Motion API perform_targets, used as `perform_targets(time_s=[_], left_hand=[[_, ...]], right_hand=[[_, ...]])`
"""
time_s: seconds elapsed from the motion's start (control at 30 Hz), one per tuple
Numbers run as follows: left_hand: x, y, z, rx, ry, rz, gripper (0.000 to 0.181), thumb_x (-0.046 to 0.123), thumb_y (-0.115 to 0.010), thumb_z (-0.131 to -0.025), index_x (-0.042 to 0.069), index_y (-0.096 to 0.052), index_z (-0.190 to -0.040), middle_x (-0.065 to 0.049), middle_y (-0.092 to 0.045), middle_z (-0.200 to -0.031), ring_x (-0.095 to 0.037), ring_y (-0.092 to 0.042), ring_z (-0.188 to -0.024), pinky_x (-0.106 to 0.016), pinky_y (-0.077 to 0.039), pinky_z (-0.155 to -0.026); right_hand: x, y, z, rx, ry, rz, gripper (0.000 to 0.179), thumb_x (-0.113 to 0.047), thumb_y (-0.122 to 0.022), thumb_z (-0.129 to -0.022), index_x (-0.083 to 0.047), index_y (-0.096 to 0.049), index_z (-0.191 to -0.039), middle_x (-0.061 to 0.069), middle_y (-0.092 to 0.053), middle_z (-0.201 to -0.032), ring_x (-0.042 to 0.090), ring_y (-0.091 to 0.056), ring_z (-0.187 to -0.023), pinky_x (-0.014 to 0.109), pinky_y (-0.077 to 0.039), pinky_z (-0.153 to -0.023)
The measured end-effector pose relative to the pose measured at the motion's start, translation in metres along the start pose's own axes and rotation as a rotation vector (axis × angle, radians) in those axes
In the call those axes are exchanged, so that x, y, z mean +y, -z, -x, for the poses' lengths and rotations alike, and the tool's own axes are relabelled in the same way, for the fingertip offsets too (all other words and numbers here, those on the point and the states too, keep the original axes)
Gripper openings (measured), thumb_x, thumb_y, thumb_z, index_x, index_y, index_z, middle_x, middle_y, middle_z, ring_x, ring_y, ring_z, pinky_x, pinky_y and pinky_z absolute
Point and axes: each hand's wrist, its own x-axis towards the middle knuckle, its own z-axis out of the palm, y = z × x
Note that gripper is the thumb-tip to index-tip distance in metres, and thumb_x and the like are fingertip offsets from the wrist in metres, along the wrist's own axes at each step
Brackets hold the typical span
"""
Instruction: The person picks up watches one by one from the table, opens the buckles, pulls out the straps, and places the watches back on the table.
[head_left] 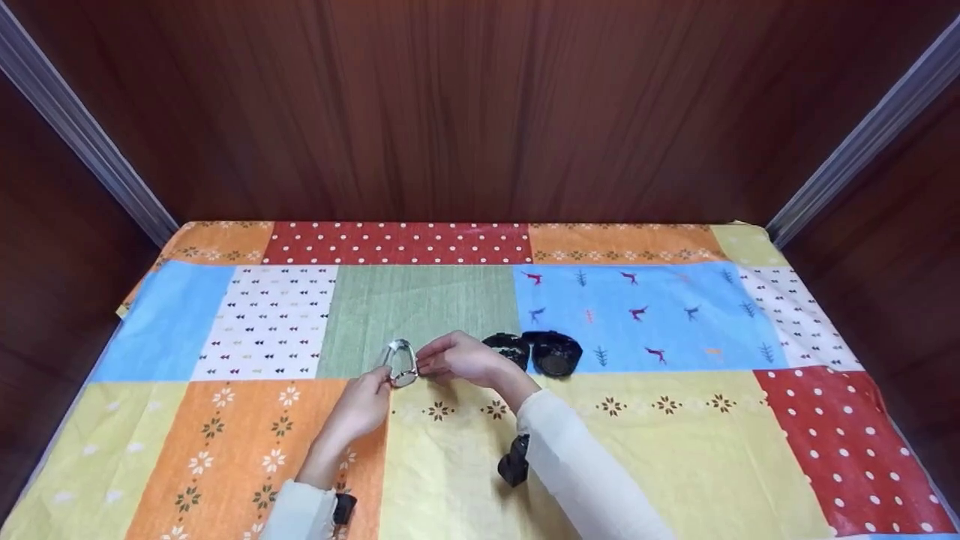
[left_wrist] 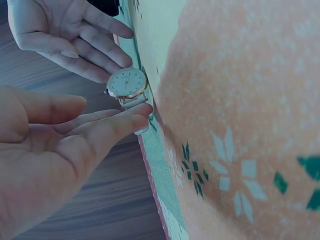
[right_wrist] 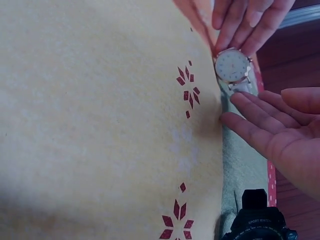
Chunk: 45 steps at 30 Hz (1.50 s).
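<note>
A wristwatch (head_left: 405,379) with a white round dial and a pale strap stands on the cloth, its strap forming a loop. My left hand (head_left: 366,401) is at its left side; in the left wrist view the left fingers (left_wrist: 112,125) are nearly straight and touch the watch (left_wrist: 127,82), thumb apart. On the other side is my right hand (head_left: 465,356), its extended fingers (right_wrist: 255,112) at the watch's edge and its thumb raised. Two black watches (head_left: 555,354) lie right of it, one partly hidden behind the right hand; "SPORT WATCH" shows on a black watch (right_wrist: 257,225).
A patchwork-patterned cloth (head_left: 652,450) covers the table. Dark wood-grain panels (head_left: 450,112) rise behind and at both sides, with metal corner posts (head_left: 862,135). Small black devices (head_left: 514,461) are worn on the wrists.
</note>
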Motion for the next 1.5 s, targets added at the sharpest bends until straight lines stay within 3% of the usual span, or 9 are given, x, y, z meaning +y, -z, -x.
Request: perform_targets(time_s=[0.1,0.23,0.37,0.5,0.67,0.9,1.17,1.27,1.5], left_hand=[[0.001,0.0,0.0,-0.004,0.007,0.049,0.014,-0.006,-0.043,-0.088,-0.006,-0.057,-0.089,-0.013,-0.056,-0.075,-0.024,-0.053,-0.069,-0.038,-0.045,-0.062],[0.004,0.001,0.001,-0.016,0.034,0.093,0.026,-0.005,-0.044,-0.089,-0.015,-0.055,-0.111,-0.028,-0.059,-0.104,-0.037,-0.055,-0.101,-0.046,-0.043,-0.087],[0.008,0.001,0.002,-0.032,0.073,0.159,0.032,-0.003,-0.045,-0.09,-0.017,-0.049,-0.119,-0.031,-0.051,-0.119,-0.031,-0.058,-0.083,-0.037,-0.048,-0.068],[0.014,0.002,0.003,-0.037,0.093,0.221,0.032,-0.001,-0.046,-0.09,-0.014,-0.05,-0.12,-0.028,-0.058,-0.108,-0.02,-0.05,-0.065,-0.027,-0.042,-0.056],[0.022,0.003,0.005,-0.023,0.091,0.266,0.03,-0.001,-0.046,-0.09,-0.012,-0.053,-0.117,-0.018,-0.061,-0.088,-0.018,-0.048,-0.063,-0.026,-0.04,-0.055],[0.036,0.003,0.009,-0.012,0.059,0.32,0.028,0.0,-0.047,-0.09,-0.013,-0.056,-0.114,-0.019,-0.063,-0.101,-0.025,-0.058,-0.085,-0.029,-0.047,-0.069],[0.051,-0.001,0.006,-0.09,0.031,0.424,0.031,0.0,-0.047,-0.091,-0.015,-0.052,-0.117,-0.017,-0.063,-0.089,-0.013,-0.052,-0.068,-0.019,-0.041,-0.055],[0.055,-0.005,0.004,-0.121,0.004,0.423,0.031,0.001,-0.046,-0.092,-0.015,-0.051,-0.117,-0.017,-0.064,-0.094,-0.012,-0.054,-0.072,-0.02,-0.044,-0.059],[0.065,-0.018,0.0,-0.144,-0.046,0.416,0.031,0.003,-0.047,-0.092,-0.012,-0.053,-0.118,-0.015,-0.063,-0.09,-0.009,-0.044,-0.06,-0.018,-0.035,-0.049]], right_hand=[[-0.003,0.001,0.005,0.005,-0.004,-0.016,0.031,0.011,-0.042,-0.086,0.019,-0.049,-0.116,0.031,-0.056,-0.112,0.034,-0.056,-0.105,0.043,-0.042,-0.091],[0.0,0.006,0.007,0.011,0.017,-0.017,0.029,0.01,-0.045,-0.085,0.015,-0.055,-0.111,0.025,-0.062,-0.104,0.029,-0.061,-0.097,0.038,-0.047,-0.085],[-0.001,0.008,0.011,0.038,0.02,-0.002,0.028,0.01,-0.046,-0.084,0.014,-0.057,-0.109,0.022,-0.064,-0.099,0.028,-0.062,-0.093,0.038,-0.049,-0.082],[-0.012,0.007,0.024,0.073,0.02,0.022,0.03,0.011,-0.043,-0.084,0.019,-0.053,-0.111,0.027,-0.061,-0.101,0.034,-0.06,-0.097,0.044,-0.046,-0.085],[-0.018,0.01,0.036,0.077,0.044,0.043,0.028,0.009,-0.04,-0.087,0.019,-0.053,-0.111,0.029,-0.06,-0.102,0.034,-0.06,-0.097,0.044,-0.047,-0.084],[-0.024,0.021,0.056,0.074,0.099,0.065,0.028,0.006,-0.039,-0.09,0.019,-0.054,-0.11,0.029,-0.061,-0.102,0.034,-0.061,-0.096,0.043,-0.048,-0.082],[-0.022,0.037,0.076,0.096,0.124,-0.006,0.027,0.006,-0.04,-0.091,0.021,-0.051,-0.111,0.03,-0.061,-0.1,0.039,-0.059,-0.096,0.044,-0.047,-0.083],[-0.018,0.042,0.083,0.107,0.14,-0.031,0.027,0.006,-0.041,-0.09,0.021,-0.051,-0.11,0.03,-0.061,-0.1,0.039,-0.06,-0.094,0.045,-0.047,-0.083],[-0.012,0.056,0.099,0.131,0.173,-0.072,0.028,0.008,-0.04,-0.089,0.023,-0.049,-0.11,0.033,-0.059,-0.1,0.04,-0.06,-0.093,0.047,-0.045,-0.084]])
